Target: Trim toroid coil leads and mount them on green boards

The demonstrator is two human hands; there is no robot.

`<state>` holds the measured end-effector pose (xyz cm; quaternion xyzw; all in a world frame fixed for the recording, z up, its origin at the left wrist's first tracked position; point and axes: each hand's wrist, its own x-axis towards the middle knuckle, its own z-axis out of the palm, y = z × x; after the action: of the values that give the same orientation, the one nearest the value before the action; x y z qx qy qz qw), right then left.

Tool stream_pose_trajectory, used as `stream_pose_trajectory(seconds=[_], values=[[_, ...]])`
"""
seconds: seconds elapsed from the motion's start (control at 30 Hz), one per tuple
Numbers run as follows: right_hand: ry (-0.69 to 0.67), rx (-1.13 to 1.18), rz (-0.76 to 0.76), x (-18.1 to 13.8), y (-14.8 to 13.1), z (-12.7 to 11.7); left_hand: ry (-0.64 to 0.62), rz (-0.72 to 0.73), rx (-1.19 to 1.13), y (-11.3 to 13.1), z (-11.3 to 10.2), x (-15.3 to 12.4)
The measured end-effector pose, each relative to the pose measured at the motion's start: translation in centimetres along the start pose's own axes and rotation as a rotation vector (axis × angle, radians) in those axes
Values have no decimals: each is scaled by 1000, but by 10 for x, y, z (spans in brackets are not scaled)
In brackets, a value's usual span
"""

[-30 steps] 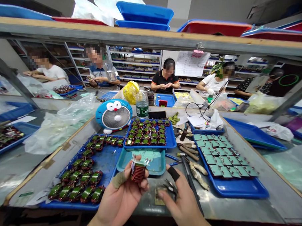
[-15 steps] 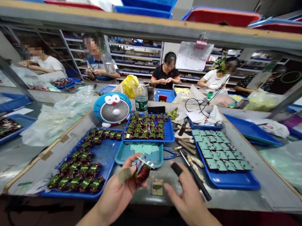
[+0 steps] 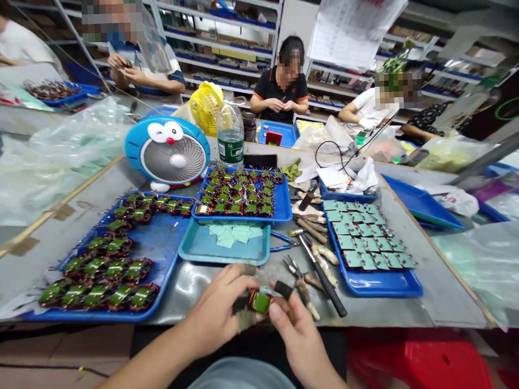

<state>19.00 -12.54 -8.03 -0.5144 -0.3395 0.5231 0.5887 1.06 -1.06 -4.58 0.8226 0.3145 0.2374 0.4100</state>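
A wire-wound coil (image 3: 259, 302) with a green face and copper-red windings is held between my two hands, above the front edge of the bench. My left hand (image 3: 219, 308) grips it from the left, fingers curled behind it and the taped thumb below. From the right, my right hand (image 3: 297, 330) pinches it between thumb and a finger wearing a black finger cover. The coil's far side is hidden. Just beyond is a teal tray (image 3: 225, 256) with pale green sheets (image 3: 235, 233). Similar coils fill part of a blue tray (image 3: 158, 245) on the left.
Another blue tray (image 3: 284, 210) of coils stands behind the teal one. To the right lie a hammer (image 3: 323, 278), pliers (image 3: 282, 239) and a blue tray (image 3: 384, 283) of coils topped with green boards. A cartoon-faced fan (image 3: 167, 150) and bottle (image 3: 230, 138) stand behind; co-workers sit opposite.
My right hand has come from apart and open to grip the coil with my left. The coil has turned, its green face now towards me. The view has tipped down.
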Motion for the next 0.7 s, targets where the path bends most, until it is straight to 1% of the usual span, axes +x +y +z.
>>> stream_pose_trajectory(seconds=[0.13, 0.23, 0.33, 0.43, 0.6, 0.7], values=[[188, -359, -46, 7, -5, -29, 6, -58, -65, -23, 19, 12], [207, -510, -63, 10, -7, -42, -4, -113, -80, -35, 27, 12], [157, -619, -58, 12, -6, -46, -24, -141, -102, -43, 29, 9], [90, -702, -64, 11, -4, -47, -42, -144, -130, -45, 30, 7], [-31, -809, -139, 15, -5, -43, -65, -135, -180, -47, 35, 5], [-102, -854, -191, 21, -7, -39, -48, -124, -186, -51, 39, 2]])
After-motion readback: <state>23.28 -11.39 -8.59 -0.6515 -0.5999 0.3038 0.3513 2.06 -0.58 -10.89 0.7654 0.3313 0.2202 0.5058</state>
